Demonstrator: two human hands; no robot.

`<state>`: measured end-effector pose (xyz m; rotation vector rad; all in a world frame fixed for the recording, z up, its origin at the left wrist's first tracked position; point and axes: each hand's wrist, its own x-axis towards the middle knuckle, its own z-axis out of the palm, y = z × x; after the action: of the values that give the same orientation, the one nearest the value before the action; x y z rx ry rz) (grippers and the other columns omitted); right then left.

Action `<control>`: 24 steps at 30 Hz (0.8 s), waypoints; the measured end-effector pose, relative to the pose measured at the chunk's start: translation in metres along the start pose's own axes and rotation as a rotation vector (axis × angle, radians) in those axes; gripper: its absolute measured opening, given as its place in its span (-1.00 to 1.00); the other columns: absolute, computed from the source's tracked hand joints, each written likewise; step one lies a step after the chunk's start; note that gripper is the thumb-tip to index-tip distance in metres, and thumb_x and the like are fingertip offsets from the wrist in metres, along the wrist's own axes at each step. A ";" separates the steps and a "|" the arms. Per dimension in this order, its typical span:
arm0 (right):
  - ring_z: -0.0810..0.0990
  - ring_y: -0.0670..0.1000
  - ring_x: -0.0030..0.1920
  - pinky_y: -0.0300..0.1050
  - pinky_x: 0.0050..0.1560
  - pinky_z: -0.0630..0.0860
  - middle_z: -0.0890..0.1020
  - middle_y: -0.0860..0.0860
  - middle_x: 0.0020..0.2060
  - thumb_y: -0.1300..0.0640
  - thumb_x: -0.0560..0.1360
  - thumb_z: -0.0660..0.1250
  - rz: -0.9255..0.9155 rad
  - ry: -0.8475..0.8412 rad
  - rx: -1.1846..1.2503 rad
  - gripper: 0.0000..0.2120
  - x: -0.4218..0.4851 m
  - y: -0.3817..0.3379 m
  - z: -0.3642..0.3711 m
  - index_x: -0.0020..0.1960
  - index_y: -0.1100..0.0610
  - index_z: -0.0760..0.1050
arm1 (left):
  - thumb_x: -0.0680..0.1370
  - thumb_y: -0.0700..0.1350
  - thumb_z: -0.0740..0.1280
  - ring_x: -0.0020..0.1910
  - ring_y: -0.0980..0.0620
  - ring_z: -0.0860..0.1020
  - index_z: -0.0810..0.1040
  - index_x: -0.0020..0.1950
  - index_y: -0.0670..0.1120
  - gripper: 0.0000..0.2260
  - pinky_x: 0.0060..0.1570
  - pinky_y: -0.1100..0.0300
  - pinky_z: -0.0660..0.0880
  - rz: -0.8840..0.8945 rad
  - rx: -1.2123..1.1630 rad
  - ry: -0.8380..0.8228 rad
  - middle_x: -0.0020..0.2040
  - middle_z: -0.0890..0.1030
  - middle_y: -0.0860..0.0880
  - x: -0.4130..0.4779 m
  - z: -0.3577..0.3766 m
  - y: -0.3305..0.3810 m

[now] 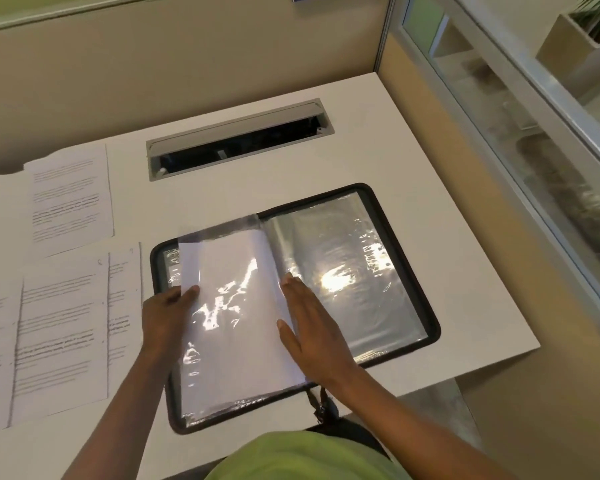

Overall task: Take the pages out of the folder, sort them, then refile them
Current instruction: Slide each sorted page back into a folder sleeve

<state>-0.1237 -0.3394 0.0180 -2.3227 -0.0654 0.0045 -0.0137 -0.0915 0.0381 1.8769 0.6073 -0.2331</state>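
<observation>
Steadying the work with both hands, the person stands over a zip display folder (156, 265) that lies open flat on the desk (471, 299), spine running away from the body. The right hand (312, 327) rests flat with its fingers straight and together, pressing the clear sleeve (222, 358) down close to the spine; this likely anchors the plastic so it cannot lift or buckle. The left hand (168, 306) pinches the outer edge of a white page (229, 265), thumb on top. One corner of that page projects past the sleeve's upper left edge, so the sheet is only partly seated. Whether it is travelling in or out cannot be told.

Loose printed pages (59, 323) are laid in overlapping rows to the left, just beside the folder, within reach of the left hand. The facing sleeves (343, 271) on the right appear empty.

Clearances: the folder's right rim sits near the desk's right edge, and its near rim at the front edge, where the zip pull (321, 407) hangs over. Open desk remains between the folder and the cable tray (239, 143).
</observation>
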 end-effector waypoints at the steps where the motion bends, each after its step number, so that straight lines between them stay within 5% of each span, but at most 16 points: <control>1: -0.03 -0.13 0.64 -0.10 0.62 0.07 0.02 -0.08 0.66 -0.05 0.72 0.13 0.010 -0.024 -0.030 -0.40 0.007 0.002 0.007 0.68 0.02 -0.01 | 0.57 -0.08 0.53 -0.34 -0.12 0.54 0.69 -0.24 -0.11 -0.80 -0.21 0.01 0.49 0.014 0.028 0.018 -0.37 0.62 -0.10 0.000 -0.008 -0.005; 6: -0.10 -0.01 0.66 0.04 0.64 -0.01 -0.04 0.02 0.67 -0.07 0.70 0.08 -0.039 -0.206 -0.194 -0.37 0.030 -0.003 0.043 0.67 0.12 -0.03 | 0.47 -0.13 0.61 -0.33 -0.09 0.51 0.63 -0.28 -0.15 -0.78 -0.17 0.08 0.43 0.016 0.123 0.114 -0.40 0.59 -0.05 0.003 -0.028 -0.027; 10: -0.15 0.08 0.66 0.15 0.63 -0.05 -0.08 0.09 0.66 -0.14 0.67 0.05 -0.066 -0.271 -0.403 -0.31 0.031 -0.008 0.063 0.67 0.16 -0.05 | 0.56 -0.15 0.51 0.11 -0.14 0.61 0.61 0.26 -0.10 -0.71 0.07 0.02 0.52 0.253 0.471 0.253 0.11 0.65 -0.05 -0.003 -0.019 -0.037; 14: -0.27 0.07 0.64 0.13 0.64 -0.15 -0.15 0.11 0.66 -0.17 0.65 0.07 -0.047 -0.236 -0.449 -0.26 0.024 -0.014 0.073 0.67 0.16 -0.08 | 0.71 0.07 0.26 0.63 -0.07 0.25 0.35 0.62 0.01 -0.52 0.59 -0.11 0.23 0.586 0.707 0.057 0.65 0.28 -0.05 -0.010 0.015 -0.055; 18: -0.30 0.07 0.64 0.15 0.63 -0.16 -0.19 0.13 0.65 -0.17 0.66 0.06 -0.017 -0.220 -0.469 -0.26 0.021 -0.018 0.080 0.67 0.16 -0.12 | 0.74 0.16 -0.01 0.70 0.04 -0.12 0.02 0.73 0.07 -0.45 0.67 -0.13 -0.04 0.659 0.779 -0.106 0.73 -0.08 0.02 -0.011 0.033 -0.075; 24: -0.25 0.05 0.65 0.15 0.64 -0.07 -0.15 0.11 0.66 -0.19 0.67 0.04 -0.007 -0.201 -0.497 -0.27 0.018 -0.017 0.084 0.67 0.15 -0.11 | 0.76 0.13 -0.02 0.70 0.02 -0.18 -0.08 0.73 0.06 -0.45 0.66 -0.17 -0.01 0.670 0.842 -0.122 0.73 -0.13 0.00 -0.008 0.030 -0.085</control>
<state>-0.1080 -0.2656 -0.0263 -2.8118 -0.1952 0.2437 -0.0602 -0.0981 -0.0389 2.7245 -0.2916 -0.1642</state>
